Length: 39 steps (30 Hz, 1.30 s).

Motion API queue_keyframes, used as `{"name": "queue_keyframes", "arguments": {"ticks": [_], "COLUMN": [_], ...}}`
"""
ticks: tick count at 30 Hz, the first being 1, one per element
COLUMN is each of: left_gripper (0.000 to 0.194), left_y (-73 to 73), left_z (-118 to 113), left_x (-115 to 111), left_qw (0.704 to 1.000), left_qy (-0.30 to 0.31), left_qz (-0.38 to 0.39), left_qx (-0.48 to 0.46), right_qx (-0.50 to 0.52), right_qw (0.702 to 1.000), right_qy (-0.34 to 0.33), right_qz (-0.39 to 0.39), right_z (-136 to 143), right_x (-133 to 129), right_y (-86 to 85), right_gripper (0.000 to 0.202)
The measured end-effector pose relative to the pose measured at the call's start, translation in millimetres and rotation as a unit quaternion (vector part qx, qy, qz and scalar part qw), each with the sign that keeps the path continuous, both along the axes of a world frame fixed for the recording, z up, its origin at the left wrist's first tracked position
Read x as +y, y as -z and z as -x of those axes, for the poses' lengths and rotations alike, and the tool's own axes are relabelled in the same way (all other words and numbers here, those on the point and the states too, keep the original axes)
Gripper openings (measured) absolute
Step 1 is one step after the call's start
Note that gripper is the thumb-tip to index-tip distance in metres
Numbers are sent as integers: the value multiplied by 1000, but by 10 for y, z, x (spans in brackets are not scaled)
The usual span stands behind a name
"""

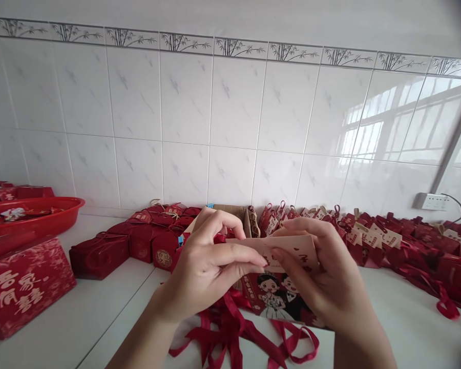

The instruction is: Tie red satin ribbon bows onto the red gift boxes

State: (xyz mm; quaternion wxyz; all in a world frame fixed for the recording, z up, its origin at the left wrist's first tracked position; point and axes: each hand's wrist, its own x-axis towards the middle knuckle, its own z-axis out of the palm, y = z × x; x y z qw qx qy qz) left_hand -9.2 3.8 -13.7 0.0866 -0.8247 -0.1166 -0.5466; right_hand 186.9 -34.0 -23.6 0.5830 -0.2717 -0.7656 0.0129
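A small card box (307, 247) with a pale pink top flap and a red front showing a cartoon bride and groom is held up in the middle. My left hand (211, 261) pinches the flap's left part between thumb and fingers. On the right side, my right hand (326, 266) grips the same box, its thumb pressed on the pink flap. Dark red ribbons (230, 328) lie loose on the white table just below the box, some looped. Part of the box front is hidden behind my right hand.
Red gift boxes (103, 254) stand at the left, beside a red basin (67, 207) of small wrapped items. A large red box (28, 287) is nearer. Many red bags (355, 238) line the tiled wall at right, below a power socket (431, 201).
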Motion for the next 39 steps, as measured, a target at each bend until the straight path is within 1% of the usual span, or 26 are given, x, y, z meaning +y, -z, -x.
{"name": "queue_keyframes", "arguments": {"ticks": [4,9,15,20,22,25,27,29,30,32,34,35,36,37,39], "left_gripper": [16,16,10,9,10,15,24,30,32,36,37,37,36,36,39], "left_y": [0,1,-8,1,5,14,19,16,10,-5,-18,-20,-19,-15,-3], "left_z": [2,8,0,1,-8,-28,-37,-40,-41,-44,-48,-48,-46,-41,-22], "left_x": [31,45,30,31,29,21,13,6,5,10,22,28,33,36,34], "left_qw": [1000,998,998,995,995,989,979,963,950,914,875,862,856,857,875], "left_qy": [11,24,4,11,24,53,50,45,52,91,137,153,159,155,118], "left_qz": [15,38,64,96,94,107,150,227,279,385,460,480,490,490,470], "left_qx": [-4,-33,-4,-1,-20,-83,-125,-138,-129,-94,-62,-52,-42,-34,-19], "right_qx": [-16,-13,-16,-13,-13,-11,-6,2,8,25,39,46,55,66,99], "right_qw": [999,1000,1000,1000,1000,1000,1000,1000,1000,999,998,998,997,997,995], "right_qy": [-24,-5,-9,-5,-3,-16,-17,-11,-11,-28,-45,-49,-50,-47,-31], "right_qz": [-13,-11,-9,-9,-10,7,7,-14,-23,-27,-21,-17,-14,-12,-7], "right_z": [32,55,77,79,87,108,121,132,136,142,144,142,139,132,112], "right_x": [-21,-28,-24,-27,-31,-34,-24,-3,10,34,49,52,51,47,37], "right_y": [-7,1,-22,-18,-6,13,23,29,31,32,31,30,29,27,23], "right_gripper": [38,32,30,31,31,30,29,28,26,24,23,23,23,23,22]}}
